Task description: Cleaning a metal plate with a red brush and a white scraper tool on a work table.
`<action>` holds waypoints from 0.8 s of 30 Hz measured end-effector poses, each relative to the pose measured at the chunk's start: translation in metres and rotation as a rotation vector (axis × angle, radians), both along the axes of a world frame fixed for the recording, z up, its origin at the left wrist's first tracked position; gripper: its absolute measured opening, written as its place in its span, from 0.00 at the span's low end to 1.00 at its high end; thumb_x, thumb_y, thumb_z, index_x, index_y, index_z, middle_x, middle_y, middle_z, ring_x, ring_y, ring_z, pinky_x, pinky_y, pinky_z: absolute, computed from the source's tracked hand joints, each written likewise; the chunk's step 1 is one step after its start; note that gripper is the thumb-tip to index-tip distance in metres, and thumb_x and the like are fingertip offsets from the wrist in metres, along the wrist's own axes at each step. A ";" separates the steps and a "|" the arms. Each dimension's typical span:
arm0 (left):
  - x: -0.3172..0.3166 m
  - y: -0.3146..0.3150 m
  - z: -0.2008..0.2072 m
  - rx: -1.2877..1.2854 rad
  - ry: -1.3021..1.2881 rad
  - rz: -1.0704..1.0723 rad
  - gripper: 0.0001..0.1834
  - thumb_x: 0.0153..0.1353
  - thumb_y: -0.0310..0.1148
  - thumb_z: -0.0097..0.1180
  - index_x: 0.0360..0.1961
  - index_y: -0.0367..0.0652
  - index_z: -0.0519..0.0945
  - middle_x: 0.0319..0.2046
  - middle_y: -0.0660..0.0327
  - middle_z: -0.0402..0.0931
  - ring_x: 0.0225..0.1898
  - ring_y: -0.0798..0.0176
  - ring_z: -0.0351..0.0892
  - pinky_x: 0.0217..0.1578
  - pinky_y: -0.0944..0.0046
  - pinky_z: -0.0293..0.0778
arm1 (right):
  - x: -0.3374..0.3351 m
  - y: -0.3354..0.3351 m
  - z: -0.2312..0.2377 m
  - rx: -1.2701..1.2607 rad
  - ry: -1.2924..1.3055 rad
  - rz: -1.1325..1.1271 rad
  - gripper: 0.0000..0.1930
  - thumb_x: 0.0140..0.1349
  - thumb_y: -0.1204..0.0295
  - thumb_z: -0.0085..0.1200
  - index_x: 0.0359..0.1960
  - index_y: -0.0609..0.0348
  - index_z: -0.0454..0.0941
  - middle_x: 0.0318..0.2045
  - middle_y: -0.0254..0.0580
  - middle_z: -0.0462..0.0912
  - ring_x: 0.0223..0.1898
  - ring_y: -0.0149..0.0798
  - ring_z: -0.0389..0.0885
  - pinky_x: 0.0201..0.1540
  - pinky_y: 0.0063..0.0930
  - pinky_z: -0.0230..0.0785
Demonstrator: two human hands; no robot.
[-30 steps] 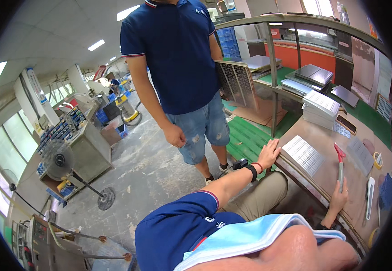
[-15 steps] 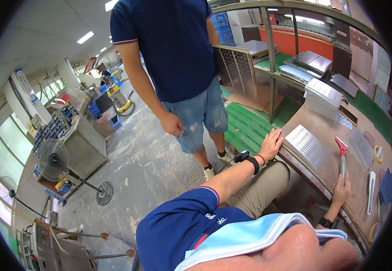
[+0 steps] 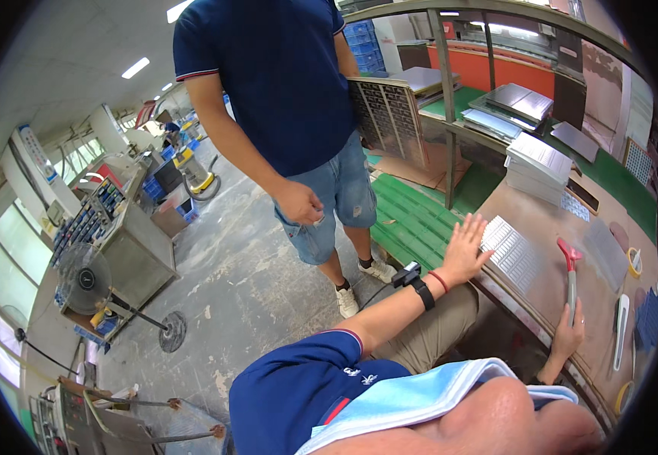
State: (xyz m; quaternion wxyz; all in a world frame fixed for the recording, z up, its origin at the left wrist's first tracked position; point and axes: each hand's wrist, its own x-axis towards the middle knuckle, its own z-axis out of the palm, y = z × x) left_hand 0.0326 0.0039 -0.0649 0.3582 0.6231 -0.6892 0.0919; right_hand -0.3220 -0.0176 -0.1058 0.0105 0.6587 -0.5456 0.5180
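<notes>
Metal is the material of the one ribbed plate (image 3: pixel 512 254) on the brown bench (image 3: pixel 541 220); it lies at the bench's near edge. The left hand (image 3: pixel 468 249) rests flat on the plate's left end, fingers spread wide, holding nothing. The right hand (image 3: pixel 569 334) grips the grey handle of one red-headed tool (image 3: pixel 570 271), which lies on the bench just right of the plate. One stack of plates (image 3: pixel 537 167) stands further back. One other person (image 3: pixel 283 98) stands near, one hand loosely curled; the head is cut off by the frame. One fan (image 3: pixel 86 279) stands on the floor. The small things at the right rim are hard to make out.
</notes>
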 end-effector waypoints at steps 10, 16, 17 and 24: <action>-0.013 -0.006 -0.008 0.147 -0.146 -0.017 0.40 0.64 0.55 0.50 0.67 0.36 0.62 0.70 0.46 0.54 0.73 0.42 0.46 0.69 0.41 0.45 | 0.003 0.000 -0.006 -0.005 0.024 0.013 0.17 0.66 0.73 0.56 0.56 0.60 0.77 0.45 0.52 0.82 0.44 0.49 0.81 0.46 0.37 0.72; -0.013 -0.007 -0.006 0.153 -0.132 -0.014 0.39 0.65 0.55 0.49 0.67 0.36 0.63 0.70 0.46 0.55 0.73 0.42 0.47 0.69 0.42 0.46 | 0.005 0.000 -0.003 0.033 0.020 0.022 0.17 0.67 0.73 0.54 0.57 0.60 0.76 0.46 0.52 0.81 0.45 0.48 0.81 0.47 0.35 0.71; -0.015 -0.008 -0.006 0.148 -0.130 -0.017 0.39 0.65 0.55 0.49 0.66 0.35 0.63 0.70 0.45 0.55 0.73 0.42 0.47 0.69 0.42 0.46 | 0.004 0.000 -0.005 0.035 0.019 0.025 0.17 0.67 0.73 0.54 0.57 0.60 0.76 0.46 0.52 0.81 0.45 0.48 0.81 0.47 0.35 0.71; -0.013 -0.009 -0.012 0.111 -0.110 -0.008 0.38 0.64 0.54 0.50 0.66 0.35 0.64 0.69 0.44 0.55 0.73 0.42 0.47 0.70 0.42 0.45 | 0.005 -0.005 -0.009 0.069 0.043 0.001 0.18 0.67 0.71 0.54 0.58 0.56 0.76 0.48 0.51 0.81 0.47 0.49 0.80 0.48 0.35 0.71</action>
